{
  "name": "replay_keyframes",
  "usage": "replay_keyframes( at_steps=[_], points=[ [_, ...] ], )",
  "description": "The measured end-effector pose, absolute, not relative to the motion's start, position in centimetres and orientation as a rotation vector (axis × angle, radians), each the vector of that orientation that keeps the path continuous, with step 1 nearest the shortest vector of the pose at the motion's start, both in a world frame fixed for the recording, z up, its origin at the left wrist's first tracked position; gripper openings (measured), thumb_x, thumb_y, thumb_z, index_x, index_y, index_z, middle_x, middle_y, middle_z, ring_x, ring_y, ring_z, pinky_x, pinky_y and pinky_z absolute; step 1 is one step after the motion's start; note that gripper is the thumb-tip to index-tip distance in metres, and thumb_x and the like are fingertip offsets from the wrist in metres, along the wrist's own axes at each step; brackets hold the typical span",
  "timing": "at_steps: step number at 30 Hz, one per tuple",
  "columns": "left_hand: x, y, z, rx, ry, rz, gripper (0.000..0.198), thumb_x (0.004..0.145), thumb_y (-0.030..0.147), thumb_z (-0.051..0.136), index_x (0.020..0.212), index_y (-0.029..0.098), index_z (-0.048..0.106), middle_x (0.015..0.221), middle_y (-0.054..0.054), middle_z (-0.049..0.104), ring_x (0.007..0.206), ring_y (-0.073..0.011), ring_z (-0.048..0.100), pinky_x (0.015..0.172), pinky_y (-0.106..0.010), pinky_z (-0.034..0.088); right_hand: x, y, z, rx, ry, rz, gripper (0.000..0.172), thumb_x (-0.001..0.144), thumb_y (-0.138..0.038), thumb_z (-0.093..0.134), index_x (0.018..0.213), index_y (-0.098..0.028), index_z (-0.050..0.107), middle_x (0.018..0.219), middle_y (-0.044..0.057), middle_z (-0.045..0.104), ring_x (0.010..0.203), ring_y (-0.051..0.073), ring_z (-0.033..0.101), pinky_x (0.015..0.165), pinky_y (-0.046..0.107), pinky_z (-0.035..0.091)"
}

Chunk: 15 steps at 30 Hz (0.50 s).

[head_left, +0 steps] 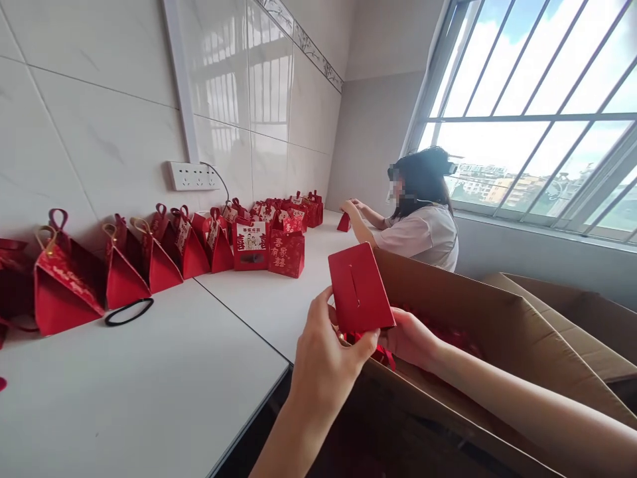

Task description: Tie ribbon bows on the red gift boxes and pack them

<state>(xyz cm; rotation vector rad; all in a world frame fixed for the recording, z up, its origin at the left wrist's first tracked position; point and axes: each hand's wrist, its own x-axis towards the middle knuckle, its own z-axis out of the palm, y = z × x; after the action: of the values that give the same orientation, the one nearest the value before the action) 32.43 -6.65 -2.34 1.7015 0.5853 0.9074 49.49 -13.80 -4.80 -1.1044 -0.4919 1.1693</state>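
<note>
A red gift box [363,285] is between my two hands, tilted so that a plain face with a slit and tab faces me. My left hand [326,348] grips it from the left and below, thumb along the lower edge. My right hand [411,335] holds its lower right side, with most of the fingers hidden behind it. Red ribbon [385,357] hangs just below the box. Beneath both hands stands an open cardboard carton [448,285] with red items inside, partly in shadow.
Red gift boxes with loop handles [127,265] line the white table [124,392] along the tiled wall. A black elastic band [129,312] lies before them. Across the table, another person [418,226] handles a small red box. A power strip [194,176] is on the wall.
</note>
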Motion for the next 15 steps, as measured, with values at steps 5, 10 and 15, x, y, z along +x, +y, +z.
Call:
replay_keyframes(
  at_steps=[5,10,15],
  points=[
    [33.2,-6.0,-2.1,1.643,0.474,0.882,0.053,0.08,0.038,0.061,0.127,0.02,0.046,0.095,-0.005,0.065,0.067,-0.0143,0.061,0.062,-0.026,0.05,49.0,-14.1,-5.6,-1.131,-0.299,1.193,0.018,0.09,-0.014,0.048,0.089,-0.017,0.066,0.073,0.002,0.073,0.056,0.01,0.068,0.058,0.019,0.058],
    [34.6,-4.9,-2.3,1.544,0.394,0.833,0.04,0.086,0.038,0.054,0.121,0.019,0.052,0.083,-0.003,0.065,0.064,-0.0136,0.059,0.062,-0.024,0.049,48.4,-15.0,-4.5,-1.095,-0.107,1.137,0.015,0.092,-0.017,0.052,0.099,-0.019,0.065,0.074,-0.001,0.074,0.052,0.008,0.068,0.05,0.011,0.056],
    [35.6,-3.9,-2.5,1.476,0.394,0.776,0.036,0.085,0.043,0.053,0.111,0.018,0.058,0.076,0.0,0.061,0.048,-0.0091,0.046,0.053,-0.023,0.044,47.4,-15.7,-2.9,-1.084,0.071,1.109,0.018,0.097,-0.021,0.047,0.105,-0.016,0.062,0.069,0.001,0.074,0.047,0.008,0.067,0.041,0.009,0.053]
  ],
)
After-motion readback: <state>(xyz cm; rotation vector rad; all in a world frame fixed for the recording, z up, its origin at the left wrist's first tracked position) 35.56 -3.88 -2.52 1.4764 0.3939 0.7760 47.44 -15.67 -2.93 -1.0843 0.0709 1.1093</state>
